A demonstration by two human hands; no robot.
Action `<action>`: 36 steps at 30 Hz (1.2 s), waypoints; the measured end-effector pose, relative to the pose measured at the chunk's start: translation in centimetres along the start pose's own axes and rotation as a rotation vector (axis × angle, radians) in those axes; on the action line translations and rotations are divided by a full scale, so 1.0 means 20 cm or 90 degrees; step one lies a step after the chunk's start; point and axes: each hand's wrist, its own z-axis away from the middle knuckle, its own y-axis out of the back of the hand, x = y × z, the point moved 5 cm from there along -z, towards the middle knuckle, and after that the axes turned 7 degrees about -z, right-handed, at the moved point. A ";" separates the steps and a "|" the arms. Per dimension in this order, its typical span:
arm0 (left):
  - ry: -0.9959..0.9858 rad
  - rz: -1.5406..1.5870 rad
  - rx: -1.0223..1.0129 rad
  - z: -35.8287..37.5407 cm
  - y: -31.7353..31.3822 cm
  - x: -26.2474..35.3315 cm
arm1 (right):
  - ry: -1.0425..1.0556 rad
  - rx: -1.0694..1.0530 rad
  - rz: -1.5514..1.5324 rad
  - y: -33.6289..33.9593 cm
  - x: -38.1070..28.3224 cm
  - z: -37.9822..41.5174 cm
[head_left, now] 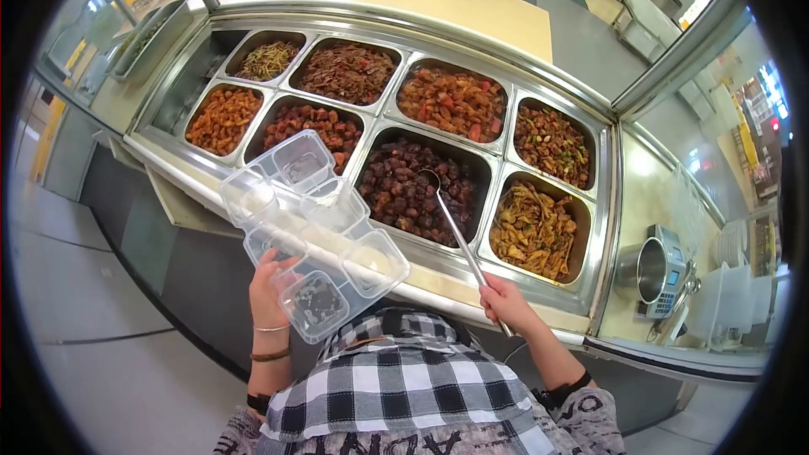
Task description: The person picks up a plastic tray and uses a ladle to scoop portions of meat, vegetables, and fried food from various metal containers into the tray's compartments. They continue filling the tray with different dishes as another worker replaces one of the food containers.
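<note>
My left hand (268,291) is closed on a clear plastic container (377,263) with several compartments, held tilted over the counter's front edge. Its fingers show through the plastic, and droplets cling to the inside of the nearest compartment. In my right hand (508,305) is the handle of a long metal ladle (456,229), gripped near its lower end. The ladle's small bowl rests among the dark reddish-brown chunks of food (406,190) in the front middle pan. The container overlaps that pan's left side and part of the neighbouring pan of reddish chunks (337,128).
More metal pans hold shredded dishes, red-and-brown chunks (451,101) and yellowish strips (533,232). A glass screen with metal posts (670,59) borders the counter. On the right stand a steel pot (645,270), a digital scale (672,274) and stacked white containers (731,299).
</note>
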 end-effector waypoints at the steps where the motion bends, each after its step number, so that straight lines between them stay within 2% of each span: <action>1: 0.013 -0.012 -0.018 -0.06 -0.01 0.01 | -0.039 -0.004 -0.059 -0.02 0.00 -0.01; 2: 0.026 -0.024 -0.036 -0.11 -0.02 0.02 | -0.042 0.004 -0.068 -0.04 0.00 -0.02; 4: 0.034 -0.056 -0.039 -0.19 -0.06 0.05 | -0.099 -0.020 -0.291 -0.08 0.02 -0.06; 5: 0.034 -0.082 -0.037 -0.23 -0.08 0.07 | -0.095 -0.014 -0.293 -0.08 0.00 -0.06; 8: 0.058 -0.148 -0.098 -0.34 -0.10 0.15 | -0.165 -0.118 -0.647 -0.10 0.01 -0.03; 9: 0.063 -0.149 -0.105 -0.37 -0.10 0.16 | -0.162 -0.111 -0.651 -0.10 0.02 -0.02; 11: -0.002 -0.253 -0.143 -0.45 -0.12 0.19 | -0.152 -0.193 -0.861 -0.14 0.01 0.01; 13: 0.042 -0.257 -0.134 -0.53 -0.13 0.20 | -0.128 -0.198 -0.881 -0.18 -0.02 0.03; 14: 0.081 -0.262 -0.117 -0.56 -0.13 0.20 | -0.113 -0.156 -0.847 -0.18 -0.04 0.05; 18: 0.069 -0.269 -0.137 -0.65 -0.18 0.21 | -0.072 -0.059 -0.794 -0.21 -0.13 0.15; 22: 0.147 -0.276 -0.164 -0.67 -0.22 0.17 | -0.034 -0.063 -0.746 -0.23 -0.22 0.21; 25: 0.178 -0.264 -0.178 -0.69 -0.26 0.13 | -0.004 -0.042 -0.647 -0.27 -0.31 0.26; 27: 0.183 -0.258 -0.186 -0.68 -0.29 0.11 | 0.057 -0.005 -0.503 -0.32 -0.36 0.26; 28: 0.209 -0.243 -0.204 -0.66 -0.32 0.10 | 0.060 -0.007 -0.502 -0.35 -0.37 0.24; 30: 0.235 -0.228 -0.221 -0.67 -0.32 0.07 | 0.078 0.093 -0.195 -0.39 -0.35 0.22; 31: 0.265 -0.195 -0.237 -0.69 -0.31 0.03 | 0.079 0.092 -0.195 -0.41 -0.32 0.19; 33: 0.292 -0.159 -0.255 -0.70 -0.31 0.01 | 0.442 0.235 0.391 -0.44 -0.40 0.18; 34: 0.307 -0.149 -0.261 -0.69 -0.32 0.01 | 0.366 0.242 0.410 -0.44 -0.39 0.18; 36: 0.320 -0.138 -0.265 -0.68 -0.33 0.01 | 0.372 0.257 0.412 -0.43 -0.39 0.19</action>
